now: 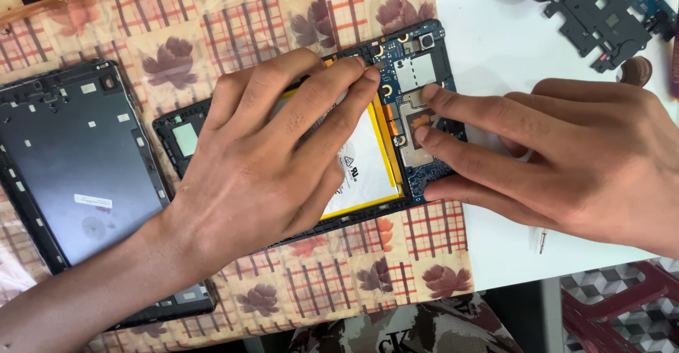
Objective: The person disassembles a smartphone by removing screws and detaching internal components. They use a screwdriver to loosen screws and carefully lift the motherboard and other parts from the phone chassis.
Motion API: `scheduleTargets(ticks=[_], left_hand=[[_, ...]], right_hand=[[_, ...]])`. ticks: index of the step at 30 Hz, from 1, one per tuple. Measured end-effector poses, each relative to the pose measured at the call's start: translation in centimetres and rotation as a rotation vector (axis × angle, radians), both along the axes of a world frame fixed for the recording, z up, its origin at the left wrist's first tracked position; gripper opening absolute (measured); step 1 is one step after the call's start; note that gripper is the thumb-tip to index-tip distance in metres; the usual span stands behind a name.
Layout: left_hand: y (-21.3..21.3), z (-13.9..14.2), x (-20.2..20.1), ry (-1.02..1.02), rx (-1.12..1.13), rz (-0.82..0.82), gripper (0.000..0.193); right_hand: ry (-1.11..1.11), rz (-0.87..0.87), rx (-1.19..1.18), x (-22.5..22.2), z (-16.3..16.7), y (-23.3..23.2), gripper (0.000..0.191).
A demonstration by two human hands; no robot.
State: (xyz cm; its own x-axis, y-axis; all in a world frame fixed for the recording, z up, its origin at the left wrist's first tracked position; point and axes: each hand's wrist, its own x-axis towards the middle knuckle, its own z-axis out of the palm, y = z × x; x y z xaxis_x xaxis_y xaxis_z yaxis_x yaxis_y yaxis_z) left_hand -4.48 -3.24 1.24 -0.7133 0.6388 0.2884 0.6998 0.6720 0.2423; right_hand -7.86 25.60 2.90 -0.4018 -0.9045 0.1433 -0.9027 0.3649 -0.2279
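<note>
Floral cloth covers the white table.

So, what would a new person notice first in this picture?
First, the two hands in the middle: the left hand lies flat over an opened tablet, and the right hand presses fingertips on its blue circuit board. Under the left palm shows a white battery. At the far left, a dark back cover lies on the flowered cloth.
</note>
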Motion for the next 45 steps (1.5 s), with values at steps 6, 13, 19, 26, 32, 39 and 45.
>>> scheduleTargets(ticks=[6, 13, 19, 26, 32, 39, 45], left_hand=[[-0.03, 0.06, -0.13, -0.02, 0.012, -0.021, 0.053], [-0.03, -0.18, -0.1, -0.025, 0.032, 0.003, 0.049], [0.05, -0.16, -0.01, -0.044, -0.052, 0.043, 0.05], [-0.07, -0.29, -0.15, -0.109, -0.022, 0.055, 0.048], [-0.19, -0.16, 0.07, -0.071, -0.097, 0.023, 0.05], [-0.19, -0.47, 0.2, -0.084, -0.162, 0.049, 0.052], [-0.15, -0.44, 0.4, -0.084, -0.195, 0.052, 0.058]], right_hand=[[0.015, -0.007, 0.015, 0.12, -0.29, -0.02, 0.051], [0.023, 0.001, 0.01, 0.11, -0.27, 0.03, 0.051], [0.045, 0.011, 0.012, 0.07, -0.47, 0.07, 0.052], [0.073, 0.025, 0.032, 0.12, -0.61, 0.23, 0.056], [0.066, 0.029, 0.028, 0.03, -0.44, 0.21, 0.055], [0.077, 0.034, 0.039, 0.07, -0.55, 0.33, 0.055], [0.102, 0.027, 0.029, 0.17, -0.45, 0.12, 0.053]])
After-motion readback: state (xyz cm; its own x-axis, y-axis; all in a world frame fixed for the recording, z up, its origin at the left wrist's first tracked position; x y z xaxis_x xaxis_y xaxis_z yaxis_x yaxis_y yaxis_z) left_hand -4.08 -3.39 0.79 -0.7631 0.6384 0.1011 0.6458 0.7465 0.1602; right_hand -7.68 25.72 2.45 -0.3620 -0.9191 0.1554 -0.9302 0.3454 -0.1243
